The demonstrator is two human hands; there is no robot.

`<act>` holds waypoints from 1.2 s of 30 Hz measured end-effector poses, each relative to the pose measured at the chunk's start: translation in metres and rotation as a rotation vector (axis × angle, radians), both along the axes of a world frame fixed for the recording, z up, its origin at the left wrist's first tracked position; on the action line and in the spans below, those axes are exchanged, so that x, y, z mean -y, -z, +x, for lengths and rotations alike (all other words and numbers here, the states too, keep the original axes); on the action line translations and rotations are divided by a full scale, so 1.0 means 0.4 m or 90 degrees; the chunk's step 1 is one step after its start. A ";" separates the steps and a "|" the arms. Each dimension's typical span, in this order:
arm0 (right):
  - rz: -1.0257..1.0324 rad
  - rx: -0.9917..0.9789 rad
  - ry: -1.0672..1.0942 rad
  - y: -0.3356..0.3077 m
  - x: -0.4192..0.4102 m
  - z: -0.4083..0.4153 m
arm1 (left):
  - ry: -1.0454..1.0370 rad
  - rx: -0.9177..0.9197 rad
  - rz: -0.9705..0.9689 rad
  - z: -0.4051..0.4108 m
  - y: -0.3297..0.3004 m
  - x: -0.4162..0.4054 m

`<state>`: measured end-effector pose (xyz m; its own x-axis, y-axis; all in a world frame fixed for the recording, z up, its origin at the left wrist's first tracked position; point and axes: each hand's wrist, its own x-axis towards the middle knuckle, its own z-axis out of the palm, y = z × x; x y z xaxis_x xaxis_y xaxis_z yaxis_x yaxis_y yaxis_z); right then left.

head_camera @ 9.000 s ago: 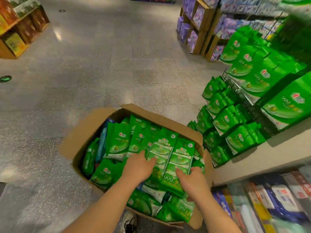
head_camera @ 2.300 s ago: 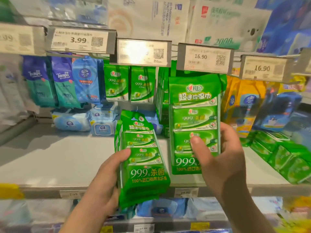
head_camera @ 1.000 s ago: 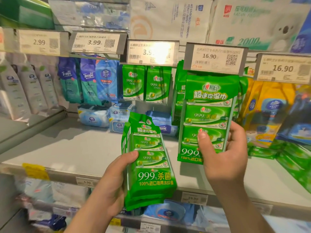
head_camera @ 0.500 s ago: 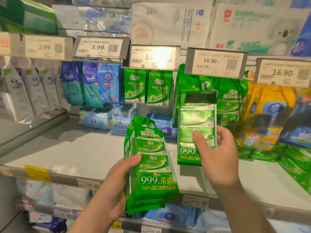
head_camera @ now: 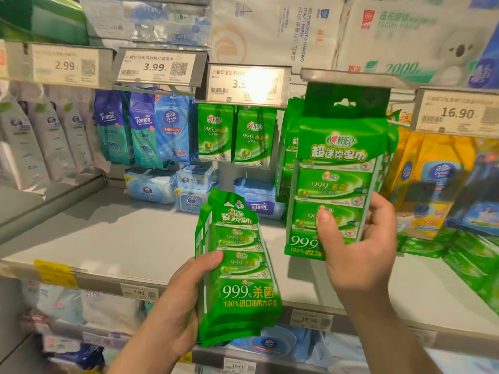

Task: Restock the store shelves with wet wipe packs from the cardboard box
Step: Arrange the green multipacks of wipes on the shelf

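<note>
- Here, head view: right hand [head_camera: 356,255] grips a green wet wipe multipack [head_camera: 337,182] near its lower end, thumb across the front, fingers curled round the right edge.
- The multipack is upright and raised, its dark header with the hang hole up at the underside of a grey price rail [head_camera: 348,78]; whether it is on a hook cannot be told.
- More green packs [head_camera: 287,147] hang just behind and to its left.
- Left hand [head_camera: 178,306] grips a stack of green wet wipe multipacks [head_camera: 237,268] from the left edge, thumb on the front; stack tilted slightly, held in front of the shelf edge, well below the raised pack.
- Grey shelf [head_camera: 121,238] behind both hands; blue wipe tubs [head_camera: 151,186] lie at its back.
- Small green sachets [head_camera: 235,136] hang under the glare-washed 3.9-something tag [head_camera: 248,85]; blue Tempo packs [head_camera: 127,128] hang to the left.
- Loose green packs [head_camera: 469,255] lie on the shelf at right.
- Tag at far right [head_camera: 456,113] reads 16.90.
- Cardboard box not in view.
</note>
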<state>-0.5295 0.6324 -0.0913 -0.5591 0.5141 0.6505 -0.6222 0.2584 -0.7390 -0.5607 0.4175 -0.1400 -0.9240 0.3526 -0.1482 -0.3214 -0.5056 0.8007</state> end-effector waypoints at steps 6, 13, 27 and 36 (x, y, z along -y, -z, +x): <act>-0.032 0.065 -0.011 -0.002 -0.003 -0.018 | 0.023 0.021 0.009 0.014 0.007 0.010; -0.024 0.142 0.004 -0.004 -0.017 -0.041 | -0.077 -0.055 -0.036 -0.001 -0.035 -0.008; -0.128 0.254 -0.139 0.068 -0.042 -0.094 | 0.021 0.016 0.036 0.015 -0.013 0.004; -0.177 0.254 -0.138 0.034 -0.036 -0.144 | 0.025 0.004 0.045 0.021 -0.013 0.002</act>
